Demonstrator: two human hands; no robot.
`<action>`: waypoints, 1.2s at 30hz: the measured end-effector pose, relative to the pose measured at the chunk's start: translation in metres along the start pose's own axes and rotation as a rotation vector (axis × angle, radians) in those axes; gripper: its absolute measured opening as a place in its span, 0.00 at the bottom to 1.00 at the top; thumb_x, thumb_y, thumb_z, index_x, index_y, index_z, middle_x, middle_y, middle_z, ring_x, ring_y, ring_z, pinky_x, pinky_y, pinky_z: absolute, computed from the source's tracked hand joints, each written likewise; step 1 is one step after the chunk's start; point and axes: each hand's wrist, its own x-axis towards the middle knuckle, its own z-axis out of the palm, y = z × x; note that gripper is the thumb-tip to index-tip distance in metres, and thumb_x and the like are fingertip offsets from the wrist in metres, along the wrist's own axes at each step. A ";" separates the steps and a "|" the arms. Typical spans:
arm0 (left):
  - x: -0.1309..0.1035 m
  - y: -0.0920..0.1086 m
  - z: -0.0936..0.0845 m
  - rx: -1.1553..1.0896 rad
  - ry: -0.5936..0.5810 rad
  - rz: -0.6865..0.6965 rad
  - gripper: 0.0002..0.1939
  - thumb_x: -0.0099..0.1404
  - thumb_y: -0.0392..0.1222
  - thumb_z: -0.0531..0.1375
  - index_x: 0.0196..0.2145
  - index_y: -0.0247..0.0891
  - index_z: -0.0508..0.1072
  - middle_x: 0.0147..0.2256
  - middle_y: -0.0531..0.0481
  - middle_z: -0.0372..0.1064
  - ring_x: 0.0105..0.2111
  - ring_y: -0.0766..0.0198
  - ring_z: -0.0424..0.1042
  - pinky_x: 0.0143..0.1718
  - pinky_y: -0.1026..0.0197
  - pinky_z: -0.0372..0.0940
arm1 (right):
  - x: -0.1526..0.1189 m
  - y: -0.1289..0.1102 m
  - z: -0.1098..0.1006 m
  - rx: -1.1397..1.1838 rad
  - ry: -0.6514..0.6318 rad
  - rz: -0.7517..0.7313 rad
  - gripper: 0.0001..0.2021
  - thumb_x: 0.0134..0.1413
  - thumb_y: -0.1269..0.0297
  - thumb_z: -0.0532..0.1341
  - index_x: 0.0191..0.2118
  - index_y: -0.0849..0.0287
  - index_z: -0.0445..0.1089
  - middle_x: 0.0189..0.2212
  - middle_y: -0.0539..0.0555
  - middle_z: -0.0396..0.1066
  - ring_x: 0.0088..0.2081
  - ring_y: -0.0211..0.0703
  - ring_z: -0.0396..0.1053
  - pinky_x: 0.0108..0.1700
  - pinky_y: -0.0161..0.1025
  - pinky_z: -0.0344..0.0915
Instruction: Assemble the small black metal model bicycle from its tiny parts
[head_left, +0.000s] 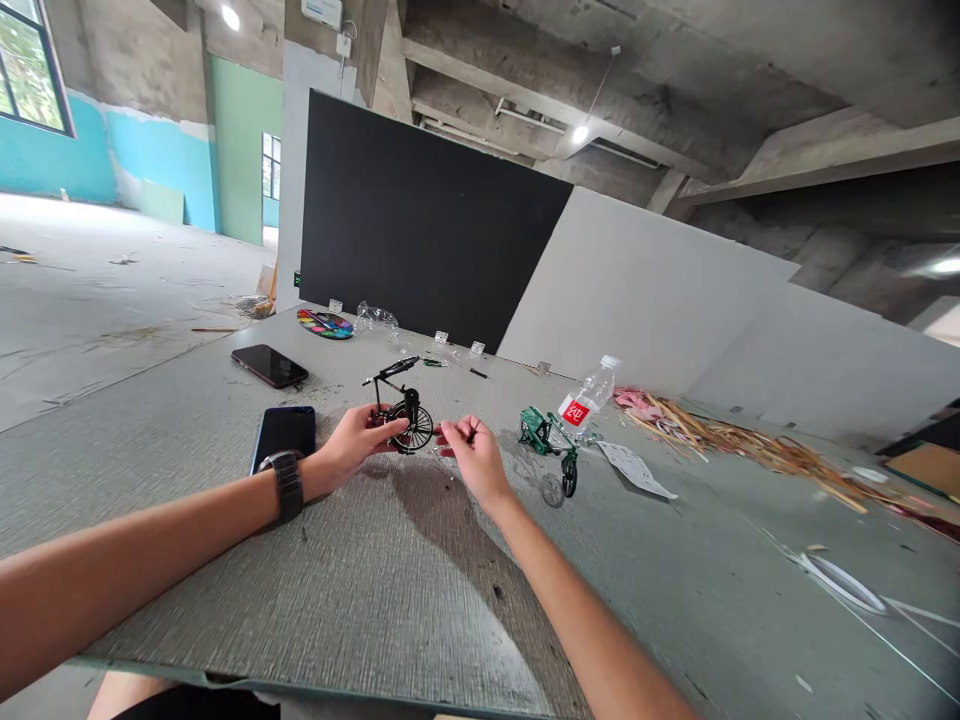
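Note:
A small black model bicycle [411, 408], partly put together, is gripped by its wheel in my left hand [365, 440], just over the table. Close on its right, my right hand [474, 458] pinches a tiny dark piece [472, 435] between thumb and fingers; its exact kind is too small to make out. A second model bicycle [551, 438], green with black wheels, stands on the table to the right of my right hand. Part of the black bicycle's frame is hidden behind my left fingers.
Two phones [270, 366] lie at the left, one near my wristwatch [286, 487]. Farther back are a paint palette [325, 323] and crumpled clear plastic [376, 320]. A plastic bottle [592, 393], a printed sheet [636, 470] and wood strips [720, 440] lie at the right. Upright panels [427, 220] bound the back.

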 end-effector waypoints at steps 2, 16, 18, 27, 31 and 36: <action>0.000 0.000 0.000 -0.003 0.000 0.000 0.15 0.57 0.45 0.69 0.38 0.36 0.73 0.36 0.48 0.76 0.36 0.63 0.78 0.37 0.63 0.70 | 0.000 0.001 -0.001 -0.063 0.009 -0.024 0.25 0.51 0.44 0.63 0.27 0.53 0.49 0.28 0.50 0.70 0.35 0.44 0.74 0.31 0.36 0.67; 0.003 -0.003 -0.002 -0.068 0.100 -0.010 0.17 0.60 0.50 0.66 0.35 0.32 0.73 0.36 0.45 0.75 0.34 0.63 0.75 0.39 0.58 0.73 | -0.014 -0.016 0.004 -0.191 -0.205 -0.109 0.26 0.62 0.38 0.50 0.29 0.55 0.68 0.17 0.45 0.51 0.20 0.37 0.52 0.24 0.35 0.54; 0.003 -0.001 -0.001 -0.082 0.138 -0.022 0.16 0.60 0.49 0.66 0.35 0.32 0.73 0.35 0.44 0.75 0.33 0.63 0.74 0.38 0.58 0.73 | -0.012 -0.015 0.002 -0.191 -0.130 -0.107 0.27 0.62 0.37 0.49 0.37 0.55 0.72 0.18 0.44 0.49 0.19 0.37 0.50 0.22 0.35 0.51; 0.004 -0.002 -0.002 -0.044 0.145 -0.033 0.14 0.61 0.50 0.65 0.34 0.34 0.74 0.36 0.44 0.76 0.34 0.62 0.75 0.37 0.58 0.74 | -0.004 -0.006 -0.005 -0.180 -0.065 -0.062 0.27 0.59 0.36 0.51 0.38 0.55 0.73 0.17 0.43 0.46 0.17 0.35 0.45 0.20 0.34 0.48; 0.005 -0.004 -0.003 -0.061 0.163 -0.028 0.14 0.60 0.49 0.66 0.34 0.34 0.73 0.36 0.44 0.75 0.33 0.63 0.75 0.37 0.58 0.74 | -0.007 -0.008 -0.003 -0.176 -0.084 -0.069 0.28 0.58 0.36 0.52 0.26 0.56 0.69 0.17 0.44 0.46 0.18 0.35 0.46 0.21 0.35 0.48; 0.005 -0.003 -0.003 -0.058 0.152 -0.037 0.14 0.60 0.49 0.65 0.35 0.33 0.74 0.37 0.43 0.75 0.34 0.63 0.75 0.36 0.60 0.74 | -0.005 -0.016 -0.009 -0.298 -0.149 -0.078 0.28 0.63 0.39 0.48 0.40 0.56 0.74 0.16 0.43 0.46 0.18 0.37 0.49 0.23 0.35 0.48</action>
